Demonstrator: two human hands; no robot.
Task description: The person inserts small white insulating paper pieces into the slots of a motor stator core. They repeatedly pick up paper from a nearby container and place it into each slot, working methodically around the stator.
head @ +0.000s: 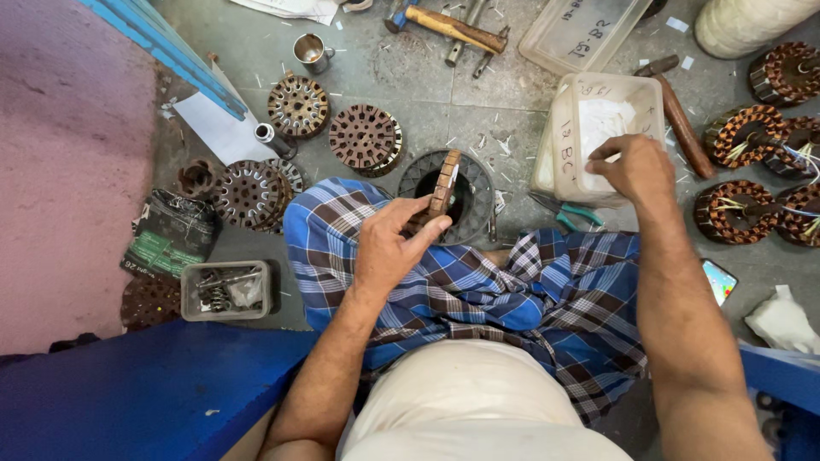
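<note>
Person sits on the floor [427, 94], cloth [512, 299] over the lap. Left hand [389, 248] grips a motor core [443, 183] standing on edge, just before a ring housing [474, 192] on the floor ahead of the knees. Right hand [636, 166] is in an open plastic tub [589, 141] right of the housing; pliers [568, 212] lie between tub and lap. Three more cores [299, 107] lie left of the housing, metal cup [312, 51] behind them. Small tray of parts [226, 290] sits left of the lap. Hammer [448, 26] lies far ahead, second tub [581, 34] right of it. Wound coils [739, 209] sit at far right, phone [719, 280] nearer, beside the right forearm.
</note>
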